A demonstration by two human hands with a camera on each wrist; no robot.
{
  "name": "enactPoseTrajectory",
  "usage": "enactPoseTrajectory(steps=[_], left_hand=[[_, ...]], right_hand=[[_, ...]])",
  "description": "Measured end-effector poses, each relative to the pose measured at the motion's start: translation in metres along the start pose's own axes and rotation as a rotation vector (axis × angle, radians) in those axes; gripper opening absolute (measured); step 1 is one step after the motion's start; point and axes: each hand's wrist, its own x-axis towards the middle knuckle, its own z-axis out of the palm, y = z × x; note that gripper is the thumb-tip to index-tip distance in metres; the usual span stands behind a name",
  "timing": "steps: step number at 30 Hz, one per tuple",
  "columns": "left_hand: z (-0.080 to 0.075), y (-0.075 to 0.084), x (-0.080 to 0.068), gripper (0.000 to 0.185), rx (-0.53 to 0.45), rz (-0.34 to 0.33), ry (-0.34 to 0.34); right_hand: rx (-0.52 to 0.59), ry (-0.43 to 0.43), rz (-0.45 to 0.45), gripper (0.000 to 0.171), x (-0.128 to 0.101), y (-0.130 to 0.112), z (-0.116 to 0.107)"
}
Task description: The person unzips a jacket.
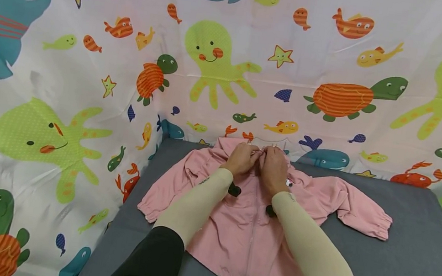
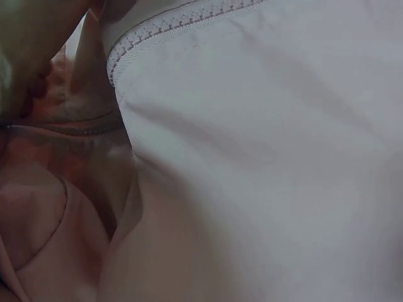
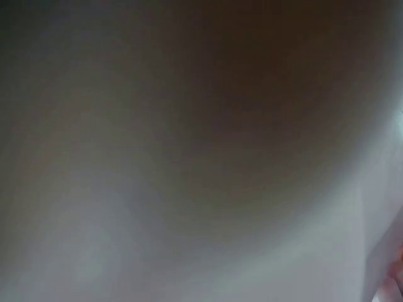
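both hands (image 1: 261,161) pinching the collar top of the small pink zip-front cotton jacket (image 1: 248,233); zipping nearly finished, probably smoothing next.

Pale pink jacket fabric (image 2: 264,157) filling the frame, zipper teeth (image 2: 170,25) along top, folds at left

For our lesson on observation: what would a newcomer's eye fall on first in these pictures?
First, the pink jacket spread flat on the grey tabletop, sleeves out to both sides. At its collar, the left hand and right hand meet and pinch the fabric by the zip's top. Behind and to the left hangs a bright sea-creature curtain with octopuses, turtles and fish.
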Motion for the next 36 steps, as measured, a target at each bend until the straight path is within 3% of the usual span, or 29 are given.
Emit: enactPoseTrajectory(steps=[6, 11, 14, 25, 31, 36], left_hand=[[-0.005, 0.003, 0.000, 0.026, -0.037, 0.004, 0.096], [-0.009, 0.007, 0.000, 0.026, -0.056, -0.021, 0.132], [-0.010, 0.008, -0.001, 0.027, -0.041, -0.050, 0.155], [-0.027, 0.016, 0.000, 0.034, -0.057, -0.101, 0.248], [-0.055, 0.022, 0.009, 0.043, -0.164, -0.151, 0.403], [-0.075, 0.023, 0.020, 0.044, -0.139, -0.158, 0.450]], right_hand=[[0.029, 0.036, -0.008, 0.016, -0.001, -0.005, -0.007], [0.065, 0.129, -0.082, 0.013, 0.000, -0.005, -0.009], [0.078, 0.128, -0.135, 0.012, 0.001, -0.007, -0.012], [0.029, -0.128, -0.155, 0.016, -0.005, -0.023, -0.044], [-0.054, -0.326, -0.156, 0.014, -0.021, -0.040, -0.068], [-0.104, -0.409, -0.264, 0.012, -0.050, -0.058, -0.089]])
